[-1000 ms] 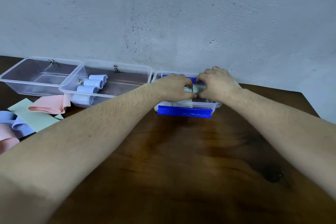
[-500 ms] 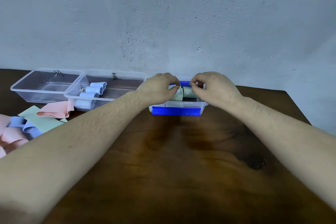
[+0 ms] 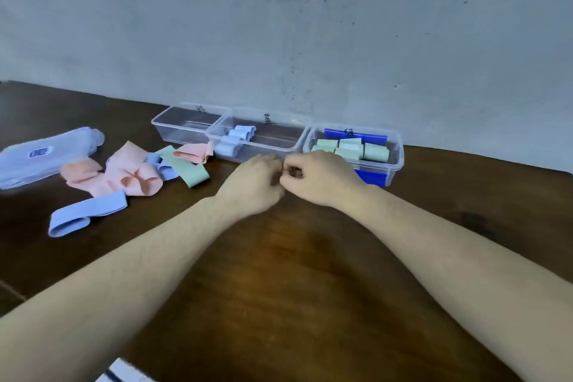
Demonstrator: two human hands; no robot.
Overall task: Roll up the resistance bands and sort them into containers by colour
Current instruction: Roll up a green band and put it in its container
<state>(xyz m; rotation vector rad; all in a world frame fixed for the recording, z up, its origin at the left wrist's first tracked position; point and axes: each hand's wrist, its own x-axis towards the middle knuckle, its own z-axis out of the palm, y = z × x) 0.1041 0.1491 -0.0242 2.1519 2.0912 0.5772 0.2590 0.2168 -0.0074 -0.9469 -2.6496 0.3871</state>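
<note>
My left hand (image 3: 254, 184) and my right hand (image 3: 322, 178) are side by side over the table, just in front of the containers, fingers curled and knuckles touching. I see nothing held in either. The right container (image 3: 399, 149), with blue clips, holds several green rolls (image 3: 350, 147). A few blue rolls (image 3: 235, 137) lie in the middle container (image 3: 273, 113). The left container (image 3: 173, 122) holds none. Unrolled bands are strewn to the left: pink bands (image 3: 124, 175), a blue band (image 3: 88, 214) and a green band (image 3: 186, 168).
A clear plastic bag (image 3: 43, 155) with a blue label lies at the far left. The dark wooden table (image 3: 310, 257) ends at a grey wall behind the containers. A white object (image 3: 124, 374) shows at the bottom edge.
Both hands have let go of the green roll in the right container and drawn back toward me. My view has swung right, so the loose bands and the bag are now in sight.
</note>
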